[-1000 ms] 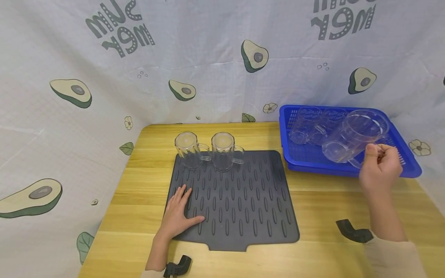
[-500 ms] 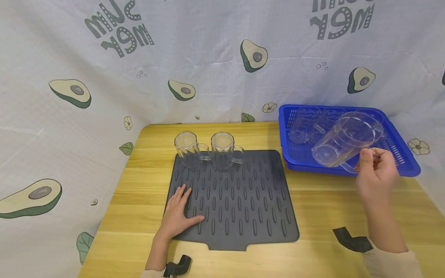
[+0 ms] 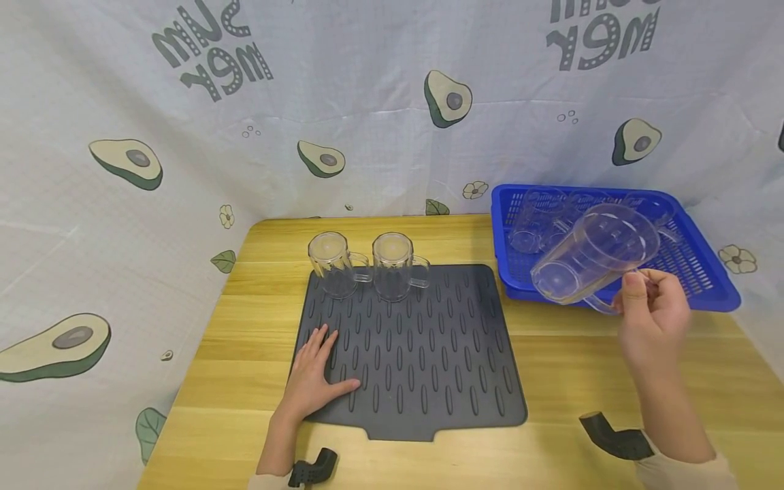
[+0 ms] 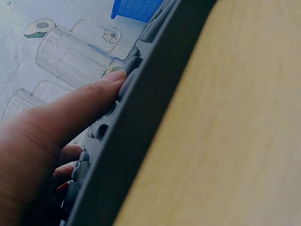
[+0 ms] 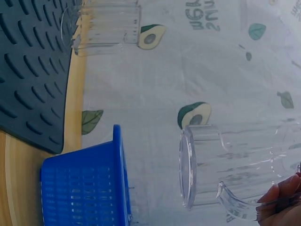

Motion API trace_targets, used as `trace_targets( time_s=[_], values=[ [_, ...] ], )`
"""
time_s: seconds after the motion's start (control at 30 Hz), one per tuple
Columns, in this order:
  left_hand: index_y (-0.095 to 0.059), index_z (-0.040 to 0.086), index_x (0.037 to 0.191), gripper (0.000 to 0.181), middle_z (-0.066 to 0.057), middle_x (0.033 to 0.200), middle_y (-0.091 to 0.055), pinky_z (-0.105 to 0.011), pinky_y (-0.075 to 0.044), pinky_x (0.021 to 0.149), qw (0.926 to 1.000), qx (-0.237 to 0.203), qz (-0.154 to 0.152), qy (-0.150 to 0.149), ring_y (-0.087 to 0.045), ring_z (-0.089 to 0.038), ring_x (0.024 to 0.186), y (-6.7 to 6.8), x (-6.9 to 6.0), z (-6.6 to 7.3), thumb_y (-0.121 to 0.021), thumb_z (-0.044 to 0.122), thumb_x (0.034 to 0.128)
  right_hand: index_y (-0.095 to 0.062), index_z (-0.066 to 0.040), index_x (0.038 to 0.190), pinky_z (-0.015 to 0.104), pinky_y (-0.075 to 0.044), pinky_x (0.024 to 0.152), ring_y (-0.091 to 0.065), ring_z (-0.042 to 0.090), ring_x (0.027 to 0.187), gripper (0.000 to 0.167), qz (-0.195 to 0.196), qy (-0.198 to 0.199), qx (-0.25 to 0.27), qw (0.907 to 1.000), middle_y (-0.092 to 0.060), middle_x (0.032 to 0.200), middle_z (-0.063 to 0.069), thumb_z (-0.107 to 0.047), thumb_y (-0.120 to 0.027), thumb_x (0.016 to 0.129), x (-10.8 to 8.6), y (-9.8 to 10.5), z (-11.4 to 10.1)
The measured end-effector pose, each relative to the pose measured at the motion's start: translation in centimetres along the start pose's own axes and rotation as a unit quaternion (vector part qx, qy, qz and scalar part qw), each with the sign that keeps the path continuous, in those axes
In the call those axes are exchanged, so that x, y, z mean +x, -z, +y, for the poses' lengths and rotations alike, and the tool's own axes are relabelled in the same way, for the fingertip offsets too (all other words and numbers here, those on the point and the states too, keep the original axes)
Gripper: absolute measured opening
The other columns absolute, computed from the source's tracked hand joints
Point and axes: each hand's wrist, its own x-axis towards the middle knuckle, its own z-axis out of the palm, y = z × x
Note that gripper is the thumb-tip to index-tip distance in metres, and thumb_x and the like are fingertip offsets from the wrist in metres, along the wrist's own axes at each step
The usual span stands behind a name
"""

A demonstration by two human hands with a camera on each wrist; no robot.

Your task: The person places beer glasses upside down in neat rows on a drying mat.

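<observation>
Cloth: pale sheet point(image 3: 380, 68) hung behind the mat and along the left side, printed with avocados, leaves, flowers and reversed lettering.
Tabletop: light wood point(image 3: 569, 381) showing on every side of the mat.
Mat: dark ridged drying mat point(image 3: 429, 354) with a tab on its near edge, lying flat.
Basket: blue, perforated basket point(image 3: 497, 231), right of the mat's far corner; more clear mugs point(image 3: 531, 221) lie inside, their count hard to tell.
Held mug: clear mug point(image 3: 591, 255), tilted in the air right of the mat, above the basket's near side; which end is its mouth I cannot tell. The step reads as a carry. Next seems to call for a firm hold, clearance over the basket rim, and a levelled tilt before it could stand.
Left hand: spread flat on the mat's near left part point(image 3: 312, 378), released, grasping nothing.
Right hand: right of the mat point(image 3: 654, 320), fingers curled round the held mug's handle.
Mugs on mat: two point(image 3: 392, 269), side by side along the mat's far left edge, apparently mouth-down, handles pointing right.
Wrist mounts: black pieces at each cuff, nearer than the mat point(image 3: 615, 439).
</observation>
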Motion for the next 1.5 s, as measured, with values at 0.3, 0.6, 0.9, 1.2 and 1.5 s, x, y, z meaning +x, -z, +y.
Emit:
trace_targets(
  time_s=[0.3, 0.6, 0.9, 1.2, 1.5],
  values=[
    [-0.035, 0.003, 0.151, 0.104, -0.019, 0.159, -0.022, -0.06, -0.015, 0.113, 1.0, 0.005, 0.0, -0.001, -0.013, -0.039, 0.146, 0.1, 0.1, 0.0, -0.08, 0.054, 0.0715, -0.059, -0.007, 0.086, 0.011, -0.044, 0.058, -0.049, 0.008, 0.06, 0.013, -0.022, 0.025, 0.111, 0.9932, -0.052, 0.068, 0.001, 0.001, -0.056, 0.096, -1.1, -1.1, -1.8],
    [-0.035, 0.003, 0.15, 0.104, -0.019, 0.158, -0.022, -0.06, -0.015, 0.113, 1.0, 0.006, 0.002, -0.002, -0.013, -0.039, 0.146, 0.1, 0.1, 0.0, -0.08, 0.054, 0.0714, -0.058, 0.001, 0.089, 0.013, -0.045, 0.063, -0.048, 0.012, 0.064, 0.012, -0.078, 0.008, 0.155, 0.9848, -0.052, 0.069, 0.004, 0.006, -0.051, 0.097, -2.3, -1.1, -2.7],
    [-0.036, 0.003, 0.15, 0.104, -0.019, 0.158, -0.022, -0.061, -0.015, 0.113, 1.0, 0.008, 0.002, -0.002, -0.013, -0.039, 0.146, 0.1, 0.1, 0.0, -0.08, 0.054, 0.0712, -0.057, 0.0, 0.092, 0.015, -0.039, 0.061, -0.047, 0.013, 0.066, 0.015, -0.126, -0.008, 0.165, 0.9782, -0.051, 0.073, 0.003, 0.008, -0.046, 0.098, -3.1, -1.6, -3.0],
    [-0.035, 0.003, 0.15, 0.104, -0.019, 0.158, -0.022, -0.06, -0.014, 0.113, 1.0, 0.001, 0.001, 0.003, -0.013, -0.039, 0.146, 0.2, 0.0, 0.1, -0.08, 0.054, 0.0712, -0.054, 0.002, 0.093, 0.015, -0.038, 0.059, -0.047, 0.012, 0.067, 0.012, -0.175, 0.002, 0.149, 0.9733, -0.052, 0.073, 0.003, 0.007, -0.045, 0.099, -3.9, -2.5, -2.9],
    [-0.035, 0.003, 0.151, 0.104, -0.019, 0.159, -0.021, -0.06, -0.014, 0.113, 1.0, -0.008, -0.002, 0.006, -0.012, -0.039, 0.146, 0.3, -0.1, 0.3, -0.08, 0.053, 0.0717, -0.051, 0.008, 0.093, 0.021, -0.032, 0.056, -0.044, 0.013, 0.066, 0.009, -0.22, 0.008, 0.165, 0.9614, -0.05, 0.073, 0.004, 0.007, -0.044, 0.099, -4.8, -3.6, -2.9]
  ],
)
